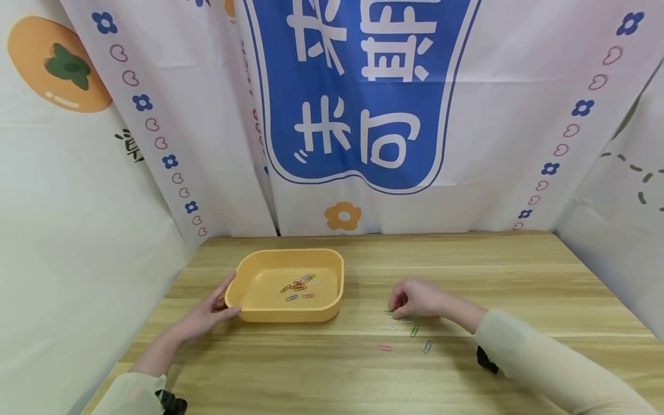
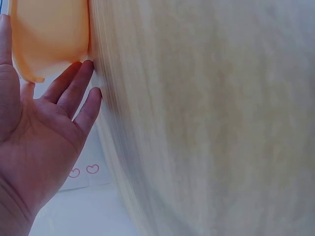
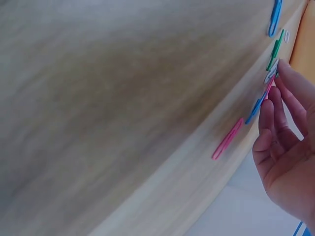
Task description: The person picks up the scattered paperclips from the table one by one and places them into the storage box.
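Note:
A shallow yellow tray [image 1: 290, 316] stands on the wooden table, with several colored paper clips [image 1: 298, 285] in it. Around its left end lies my left hand [image 1: 210, 314], thumb at the front corner and fingers along the outside; the left wrist view shows this hand [image 2: 44, 123] with fingers extended against the tray [image 2: 51, 34]. To the right of the tray, my right hand [image 1: 417, 298] reaches down to the table, pinching a green paper clip [image 1: 388, 312] at the fingertips. The right wrist view shows that hand [image 3: 290, 128] amid loose clips, its fingers partly hiding some.
Loose on the table near my right hand are a white clip [image 1: 391, 327], another green clip [image 1: 414, 331], a pink clip [image 1: 384, 347] and a blue clip [image 1: 427, 347]. A printed white cloth [image 1: 498, 115] hangs behind the table's back edge.

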A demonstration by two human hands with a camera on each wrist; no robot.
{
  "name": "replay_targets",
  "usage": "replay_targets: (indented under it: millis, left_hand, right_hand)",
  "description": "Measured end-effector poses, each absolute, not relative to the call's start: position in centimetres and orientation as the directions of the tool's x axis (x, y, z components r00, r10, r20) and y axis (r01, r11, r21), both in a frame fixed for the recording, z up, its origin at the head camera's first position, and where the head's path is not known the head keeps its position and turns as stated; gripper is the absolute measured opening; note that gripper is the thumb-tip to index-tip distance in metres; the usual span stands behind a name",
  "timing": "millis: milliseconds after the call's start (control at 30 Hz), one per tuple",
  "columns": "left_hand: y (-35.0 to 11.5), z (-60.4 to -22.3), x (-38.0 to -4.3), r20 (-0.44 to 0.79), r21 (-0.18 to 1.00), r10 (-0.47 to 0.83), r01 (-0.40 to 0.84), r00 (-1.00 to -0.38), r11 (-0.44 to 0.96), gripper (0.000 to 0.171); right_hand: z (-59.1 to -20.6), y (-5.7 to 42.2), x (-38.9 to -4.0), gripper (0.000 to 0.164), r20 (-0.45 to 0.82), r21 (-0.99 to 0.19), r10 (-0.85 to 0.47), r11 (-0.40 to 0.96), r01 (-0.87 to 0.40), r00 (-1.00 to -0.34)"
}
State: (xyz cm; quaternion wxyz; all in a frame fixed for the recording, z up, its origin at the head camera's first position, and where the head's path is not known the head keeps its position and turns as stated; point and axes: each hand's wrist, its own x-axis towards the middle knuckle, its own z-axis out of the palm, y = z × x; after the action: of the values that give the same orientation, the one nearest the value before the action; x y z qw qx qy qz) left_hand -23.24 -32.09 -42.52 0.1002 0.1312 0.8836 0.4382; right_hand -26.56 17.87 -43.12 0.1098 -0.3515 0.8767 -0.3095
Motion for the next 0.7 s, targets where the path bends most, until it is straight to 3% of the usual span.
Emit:
replay_targets:
  millis: [700]
  left_hand:
    - [-32.26,-42.55,-23.1,-0.069,0.816,0.329,0.136,-0.942,0.561,0.086]
  right_hand:
    - [-43.07,17.59,-26.8,0.013,-0.004,-0.702,-0.703,0.508,-0.499,-0.711]
